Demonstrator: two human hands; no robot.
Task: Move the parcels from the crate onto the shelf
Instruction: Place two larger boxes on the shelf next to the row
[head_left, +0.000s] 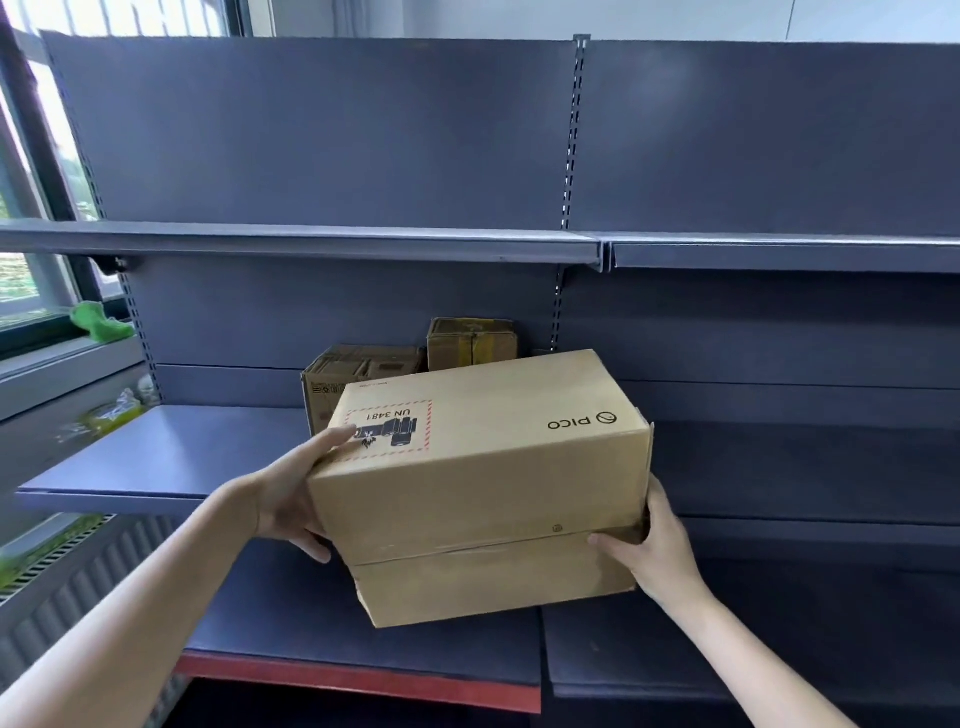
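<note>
Grey metal shelving (332, 156) fills the view ahead of me, with a window (31, 218) at the far left.

My left hand (291, 493) grips the left end of a brown cardboard parcel (483, 467); the thumb lies on the top face beside a red-bordered "UN 3481" label (389, 428), and the fingers curl under the lower left edge. My right hand (654, 551) grips the lower right corner, thumb pressed on the near face along the taped seam, fingers wrapped behind the right end out of sight. The parcel is held between both hands, tilted slightly, in front of the middle shelf (156, 457) and above the lower shelf (311, 639). Whether its far edge touches the middle shelf cannot be determined. "PICO" is printed on its top face, upside down to me.

Behind it, on the middle shelf against the back panel, stand two smaller cardboard boxes (363, 369), one lower at left, one higher at right. A green object (98, 322) lies on the window sill (62, 358). The lower shelf carries a red front edge.
</note>
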